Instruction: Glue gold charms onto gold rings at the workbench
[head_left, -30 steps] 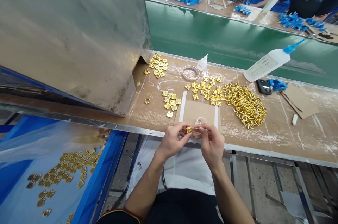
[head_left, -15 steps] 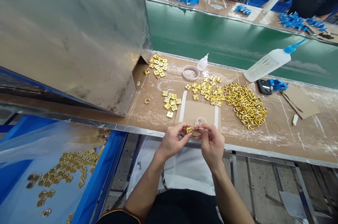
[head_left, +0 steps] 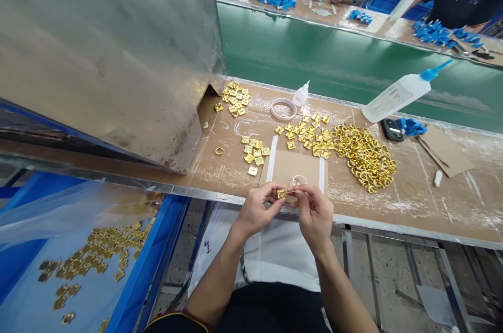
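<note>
Between thumb and fingers, my left hand (head_left: 257,210) pinches a small square gold piece (head_left: 281,193) above the front edge of the bench. My right hand (head_left: 316,212) is closed on a thin stick (head_left: 291,191), whose tip touches or nearly touches the gold piece. Just behind my fingers, a small clear round dish (head_left: 297,181) sits on a cardboard sheet (head_left: 294,163) with white tape strips. Several square gold pieces (head_left: 255,152) lie left of the sheet. A heap of gold rings (head_left: 365,157) lies to its right, with more gold pieces (head_left: 310,134) beside it.
A large metal housing (head_left: 106,55) stands at the left. Behind the bench runs a green conveyor belt (head_left: 314,50). A tape roll (head_left: 283,109), a small dropper bottle (head_left: 301,95) and a big blue-tipped bottle (head_left: 396,97) stand at the back. A blue bin (head_left: 129,270) is lower left. Two people sit opposite.
My hands stay almost in the same place, with the stick still at the gold piece. Across the belt, the white-sleeved person's hands have lowered and moved apart.
</note>
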`<state>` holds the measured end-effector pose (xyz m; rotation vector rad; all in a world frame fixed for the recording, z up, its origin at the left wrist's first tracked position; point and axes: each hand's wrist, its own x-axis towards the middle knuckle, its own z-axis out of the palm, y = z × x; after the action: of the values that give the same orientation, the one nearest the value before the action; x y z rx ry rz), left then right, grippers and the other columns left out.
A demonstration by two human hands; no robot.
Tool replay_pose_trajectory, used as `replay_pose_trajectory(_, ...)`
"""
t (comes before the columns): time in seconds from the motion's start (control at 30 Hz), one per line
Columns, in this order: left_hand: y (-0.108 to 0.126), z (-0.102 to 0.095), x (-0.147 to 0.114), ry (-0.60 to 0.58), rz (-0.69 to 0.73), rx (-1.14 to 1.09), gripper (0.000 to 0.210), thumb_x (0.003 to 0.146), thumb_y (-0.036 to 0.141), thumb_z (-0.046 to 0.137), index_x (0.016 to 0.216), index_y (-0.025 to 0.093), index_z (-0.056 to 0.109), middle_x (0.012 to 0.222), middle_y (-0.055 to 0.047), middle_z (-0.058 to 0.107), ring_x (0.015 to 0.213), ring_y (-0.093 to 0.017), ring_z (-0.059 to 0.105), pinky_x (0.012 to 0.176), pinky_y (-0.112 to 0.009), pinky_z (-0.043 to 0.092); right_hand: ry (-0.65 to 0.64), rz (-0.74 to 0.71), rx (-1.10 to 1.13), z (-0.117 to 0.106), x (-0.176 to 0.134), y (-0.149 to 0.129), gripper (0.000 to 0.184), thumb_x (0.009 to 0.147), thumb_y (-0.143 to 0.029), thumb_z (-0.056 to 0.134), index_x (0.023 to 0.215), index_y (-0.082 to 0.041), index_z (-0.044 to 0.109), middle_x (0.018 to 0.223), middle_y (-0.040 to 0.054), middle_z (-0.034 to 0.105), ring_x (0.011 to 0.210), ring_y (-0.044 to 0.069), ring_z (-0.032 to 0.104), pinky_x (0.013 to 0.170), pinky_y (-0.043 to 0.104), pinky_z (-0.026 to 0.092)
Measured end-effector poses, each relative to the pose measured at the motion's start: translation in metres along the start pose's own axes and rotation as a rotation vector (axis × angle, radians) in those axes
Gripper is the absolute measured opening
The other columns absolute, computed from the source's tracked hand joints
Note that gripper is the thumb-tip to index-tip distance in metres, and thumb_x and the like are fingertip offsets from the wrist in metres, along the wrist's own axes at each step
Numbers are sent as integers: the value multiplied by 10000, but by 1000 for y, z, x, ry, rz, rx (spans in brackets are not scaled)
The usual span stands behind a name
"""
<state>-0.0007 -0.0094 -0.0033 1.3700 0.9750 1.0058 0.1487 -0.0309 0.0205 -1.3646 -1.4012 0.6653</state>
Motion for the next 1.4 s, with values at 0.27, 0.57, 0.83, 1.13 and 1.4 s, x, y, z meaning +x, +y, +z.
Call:
replay_pose_trajectory(0.27,0,-1,0,-13,1,5,219,879,240,653,1071,146,701,947,-77,784,795,-167,757,723,-241,627,-18,31,29,-1,0,1,171,990,-323,582,916,-217,693,790,35,772,629,169,737,548,257,619)
replay_pose_trajectory(0.57,0,-1,0,-15,10,-7,212,873,200,637,1067,141,697,939,-75,781,794,-161,754,709,-224,615,-4,31,69,0,1,-1,137,978,-292,598,915,-227,700,798,29,785,625,169,748,547,246,624)
replay_pose_trajectory(0.83,2,-1,0,-17,10,-5,200,874,191,635,1059,140,693,912,-66,772,769,-153,750,704,-219,610,1,33,88,1,-1,1,114,977,-251,609,923,-231,707,819,23,791,652,157,752,578,231,632)
replay_pose_trajectory(1.13,1,0,0,-23,-4,-30,214,875,209,631,1067,139,694,923,-74,767,783,-158,743,711,-223,597,8,40,111,2,-2,2,135,986,-286,611,927,-215,709,823,40,789,689,170,765,576,238,637)
replay_pose_trajectory(1.4,-1,-1,0,65,9,17,195,830,219,657,1009,148,691,728,-6,634,644,-118,596,612,-207,483,184,-27,27,-23,10,11,149,986,-309,627,928,-212,723,859,48,765,757,176,734,606,268,606)
